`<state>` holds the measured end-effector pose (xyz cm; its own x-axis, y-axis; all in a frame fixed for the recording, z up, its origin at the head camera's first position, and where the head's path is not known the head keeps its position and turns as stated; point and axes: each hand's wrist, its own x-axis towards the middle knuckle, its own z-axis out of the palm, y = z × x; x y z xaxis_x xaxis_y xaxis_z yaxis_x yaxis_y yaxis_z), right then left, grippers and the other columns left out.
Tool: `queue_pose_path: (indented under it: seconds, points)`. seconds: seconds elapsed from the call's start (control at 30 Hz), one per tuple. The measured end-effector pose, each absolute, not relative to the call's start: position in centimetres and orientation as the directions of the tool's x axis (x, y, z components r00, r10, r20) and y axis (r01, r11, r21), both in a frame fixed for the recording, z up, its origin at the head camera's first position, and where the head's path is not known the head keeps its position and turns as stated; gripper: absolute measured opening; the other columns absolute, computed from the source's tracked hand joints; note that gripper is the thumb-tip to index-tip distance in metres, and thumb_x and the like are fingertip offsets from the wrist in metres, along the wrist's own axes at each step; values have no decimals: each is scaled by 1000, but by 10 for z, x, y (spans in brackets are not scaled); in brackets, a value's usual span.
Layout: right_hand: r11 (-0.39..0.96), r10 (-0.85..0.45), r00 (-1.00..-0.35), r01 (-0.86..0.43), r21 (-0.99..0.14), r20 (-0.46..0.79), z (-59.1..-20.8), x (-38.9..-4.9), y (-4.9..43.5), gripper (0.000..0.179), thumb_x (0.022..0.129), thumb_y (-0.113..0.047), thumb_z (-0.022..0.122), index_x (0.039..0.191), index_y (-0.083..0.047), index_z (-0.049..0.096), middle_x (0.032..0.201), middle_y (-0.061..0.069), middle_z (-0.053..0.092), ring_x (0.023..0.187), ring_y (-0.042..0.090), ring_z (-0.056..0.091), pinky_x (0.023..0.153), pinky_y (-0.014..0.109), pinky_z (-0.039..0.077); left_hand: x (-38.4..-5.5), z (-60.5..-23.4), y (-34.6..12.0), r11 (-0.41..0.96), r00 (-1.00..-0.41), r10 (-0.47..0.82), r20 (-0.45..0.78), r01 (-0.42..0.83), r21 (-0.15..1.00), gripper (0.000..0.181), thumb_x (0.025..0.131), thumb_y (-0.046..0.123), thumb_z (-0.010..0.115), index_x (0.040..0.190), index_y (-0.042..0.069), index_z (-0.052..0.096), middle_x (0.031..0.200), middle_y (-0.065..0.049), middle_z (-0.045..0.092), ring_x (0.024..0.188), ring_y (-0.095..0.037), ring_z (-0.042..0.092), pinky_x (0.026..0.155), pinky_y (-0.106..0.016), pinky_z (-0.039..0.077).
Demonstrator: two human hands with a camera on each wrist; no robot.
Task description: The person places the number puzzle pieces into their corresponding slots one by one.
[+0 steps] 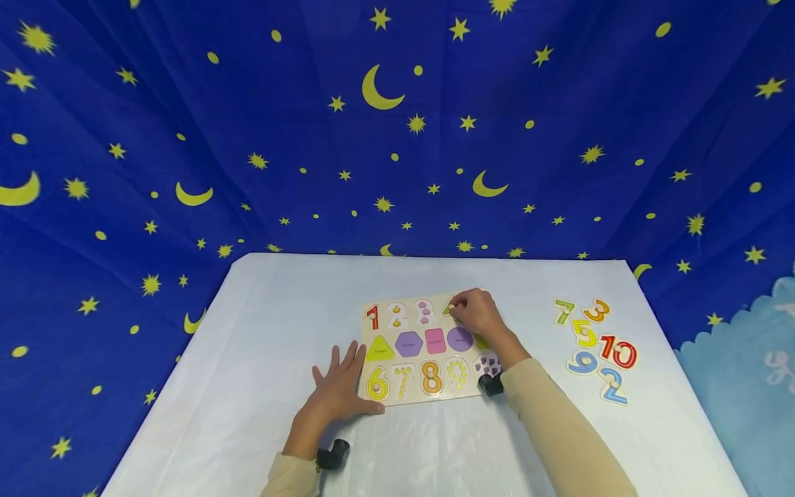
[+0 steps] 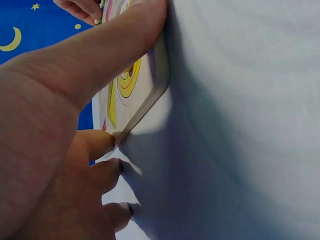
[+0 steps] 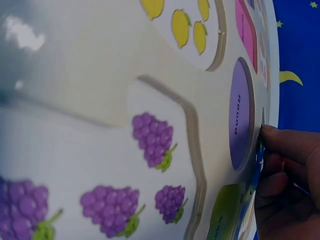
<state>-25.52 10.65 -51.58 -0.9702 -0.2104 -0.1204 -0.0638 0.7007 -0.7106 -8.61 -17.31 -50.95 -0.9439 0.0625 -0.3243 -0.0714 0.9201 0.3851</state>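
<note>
Pinched the green 4 (image 1: 447, 310) between the thumb and fingertips of the right hand (image 1: 480, 314), over the top row of the puzzle board (image 1: 389, 337), just right of the recess for 3 (image 1: 424, 311); could not tell how deep in its place, with the fingers covering much of it; rested the left hand (image 1: 338, 388), fingers spread, at the near left corner, with the thumb at the board's near edge and the other fingers fanned out beside its left edge; had the board flat on the white tablecloth (image 1: 248, 324), with the red 1 (image 1: 373, 317), the yellow 6 (image 1: 377, 384) and the orange 8 (image 1: 431, 377) set in it; saw, in its middle row, a green triangle (image 1: 379, 350), a purple hexagon (image 1: 408, 344), a pink rectangle (image 1: 435, 341) and a purple circle (image 1: 460, 339); had other numbers in a loose group well to the right of the board: the green 7 (image 1: 564, 311), the orange 3 (image 1: 597, 310), the yellow 5 (image 1: 584, 333), the red 10 (image 1: 615, 351), the blue 9 (image 1: 582, 362) and the blue 2 (image 1: 613, 388); faced a blue star-patterned curtain (image 1: 279, 131).
</note>
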Motion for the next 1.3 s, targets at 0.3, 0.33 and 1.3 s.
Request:
queue_pose_path:
  seconds: [0.3,0.33,1.3]
  points:
    - [659,-198,-974,-47,-751,-113,-516,-251,116,25,86,-19,71,108,-8,72,96,5,68,88,21,58,84,37,48,-88,-503,-171,925,-939,65,-339,-71,372,120,60,54,85,154,10,22,159,-11,14,142,-45,1,97,-77,5]
    - [651,-194,-976,-49,-757,-104,-515,-250,119,26,85,-19,71,108,-7,72,98,5,68,88,21,58,85,39,48,-89,-502,-170,925,-940,68,-334,-66,375,120,60,53,85,153,9,23,159,-12,14,142,-46,2,97,-78,6]
    - [644,-113,-989,-2,-765,-92,-518,-205,188,27,86,-25,72,107,-6,71,84,4,65,75,20,56,71,34,47,-86,-492,-162,927,-939,51,-340,-83,366,120,61,47,87,153,6,21,158,-15,14,141,-47,4,83,-85,12]
